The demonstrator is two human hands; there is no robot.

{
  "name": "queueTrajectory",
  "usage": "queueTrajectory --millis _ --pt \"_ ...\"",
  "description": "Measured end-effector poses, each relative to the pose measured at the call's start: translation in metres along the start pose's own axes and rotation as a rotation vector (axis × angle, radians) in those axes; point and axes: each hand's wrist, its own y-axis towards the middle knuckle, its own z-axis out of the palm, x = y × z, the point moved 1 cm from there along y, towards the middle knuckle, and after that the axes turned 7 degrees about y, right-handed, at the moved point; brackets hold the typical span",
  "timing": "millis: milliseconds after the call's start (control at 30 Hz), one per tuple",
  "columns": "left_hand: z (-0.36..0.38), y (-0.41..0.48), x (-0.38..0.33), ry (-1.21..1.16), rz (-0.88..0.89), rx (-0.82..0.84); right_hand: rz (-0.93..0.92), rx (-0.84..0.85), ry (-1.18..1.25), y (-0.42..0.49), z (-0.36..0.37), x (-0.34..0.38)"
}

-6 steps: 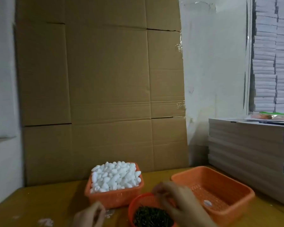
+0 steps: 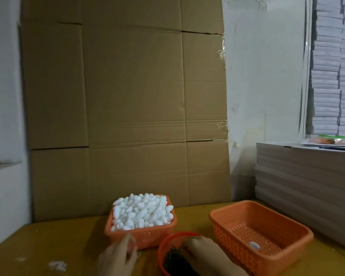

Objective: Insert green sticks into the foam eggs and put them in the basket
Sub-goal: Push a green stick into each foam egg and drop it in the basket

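Note:
A square orange basket (image 2: 141, 237) heaped with white foam eggs (image 2: 141, 213) stands at the table's middle. In front of it a round orange bowl (image 2: 165, 248) holds dark green sticks (image 2: 172, 262). My right hand (image 2: 205, 255) lies over the bowl with its fingertips down among the sticks; its grip is hidden. My left hand (image 2: 118, 257) is blurred, raised just before the egg basket's front wall, fingers loosely extended with nothing seen in them. A wider orange basket (image 2: 235, 212) at the right holds one white egg (image 2: 254, 245).
A large cardboard sheet (image 2: 127, 106) leans against the wall behind the table. Stacked grey boards (image 2: 303, 186) rise at the right, close to the wide basket. White scraps (image 2: 57, 265) lie on the yellow tabletop (image 2: 58, 240) at the left.
My right hand has dropped lower into the stick bowl. My left hand has risen toward the egg basket.

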Motion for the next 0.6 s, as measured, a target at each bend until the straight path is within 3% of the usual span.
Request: queueTrajectory --millis 33,200,500,600 --pt "0.002 0.004 0.006 0.000 -0.034 -0.016 0.011 0.018 -0.014 0.006 0.003 -0.004" --pt "0.005 0.061 0.019 0.202 0.128 -0.175 0.080 0.206 -0.088 0.024 0.012 -0.009" --pt "0.033 0.110 0.017 0.405 0.199 0.226 0.180 0.202 -0.147 0.029 0.028 -0.010" --pt "0.045 0.113 0.024 0.433 0.178 0.266 0.172 0.141 -0.143 0.029 0.029 -0.008"
